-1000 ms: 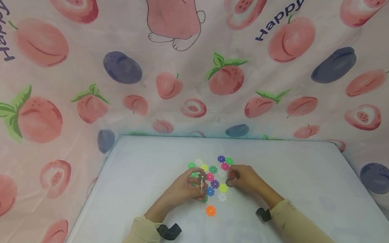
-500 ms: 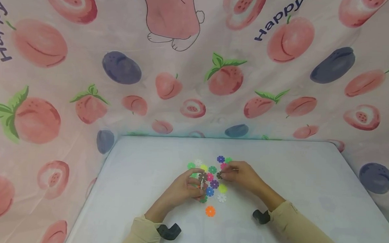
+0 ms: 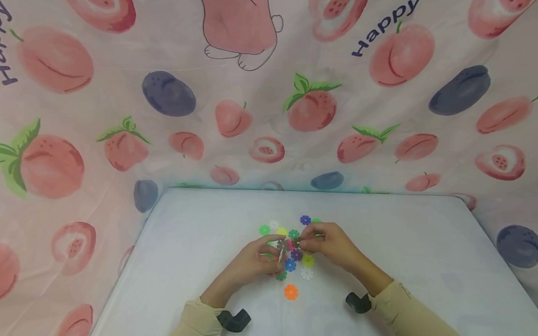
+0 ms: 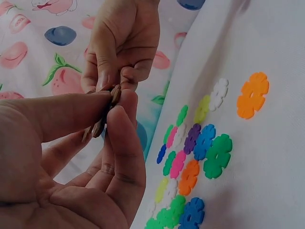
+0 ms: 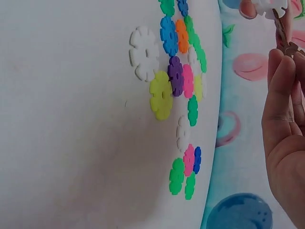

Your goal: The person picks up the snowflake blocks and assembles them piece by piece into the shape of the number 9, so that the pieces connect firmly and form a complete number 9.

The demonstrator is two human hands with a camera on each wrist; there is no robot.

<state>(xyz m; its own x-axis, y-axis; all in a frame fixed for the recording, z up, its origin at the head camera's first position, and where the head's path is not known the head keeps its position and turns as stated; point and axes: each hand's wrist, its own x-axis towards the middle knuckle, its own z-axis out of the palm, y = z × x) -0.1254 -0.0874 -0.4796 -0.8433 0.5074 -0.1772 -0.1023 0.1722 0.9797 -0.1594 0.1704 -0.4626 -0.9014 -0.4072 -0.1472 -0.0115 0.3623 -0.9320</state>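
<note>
My left hand (image 3: 258, 257) grips a brown snowflake disc (image 3: 282, 246) with a white snowflake disc (image 5: 268, 6) joined to it, held above the table. Close on its right, my right hand (image 3: 330, 243) pinches another brown disc (image 5: 293, 49) between thumb and fingertips. In the left wrist view the brown pieces (image 4: 115, 95) meet between both hands' fingertips; whether they interlock I cannot tell. Under the hands lie loose discs, among them a purple disc (image 3: 296, 254), a blue disc (image 3: 290, 264) and a yellow disc (image 3: 308, 260).
An orange disc (image 3: 291, 292) lies apart, nearest the person. Several green, pink and white discs are spread flat on the white table (image 3: 196, 220). A fruit-print cloth (image 3: 250, 182) rises behind the table. Dark wrist devices (image 3: 234, 320) sit at both sleeves.
My right hand has moved left from the right edge of the disc cluster, bringing its brown disc up to the pieces in my left hand. The left hand has barely moved.
</note>
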